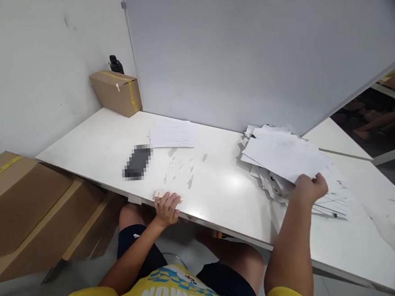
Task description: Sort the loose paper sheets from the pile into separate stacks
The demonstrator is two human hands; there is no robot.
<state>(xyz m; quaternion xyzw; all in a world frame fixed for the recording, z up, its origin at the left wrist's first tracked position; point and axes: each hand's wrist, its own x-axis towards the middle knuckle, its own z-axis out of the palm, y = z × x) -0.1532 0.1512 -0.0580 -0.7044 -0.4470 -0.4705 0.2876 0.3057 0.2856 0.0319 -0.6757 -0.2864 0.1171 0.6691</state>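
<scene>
A loose, untidy pile of paper (pixel 274 183) lies on the right part of the white table. My right hand (pixel 310 189) is at the pile's near side, its fingers closed on the edge of the top white sheet (pixel 284 153). Its fingertips are partly hidden. At the front edge of the table rests my left hand (pixel 168 208), palm down with the fingers stretched out and nothing in them. A smaller, neater stack of paper (pixel 172 134) lies farther back, left of the pile.
Left of the smaller stack is a dark, pixelated object (pixel 137 162). A taped cardboard box (pixel 117 92) stands in the back corner, a black bottle (pixel 116 64) behind it. Larger cartons (pixel 25 205) fill the left side. A grey partition (pixel 245 50) bounds the table's back.
</scene>
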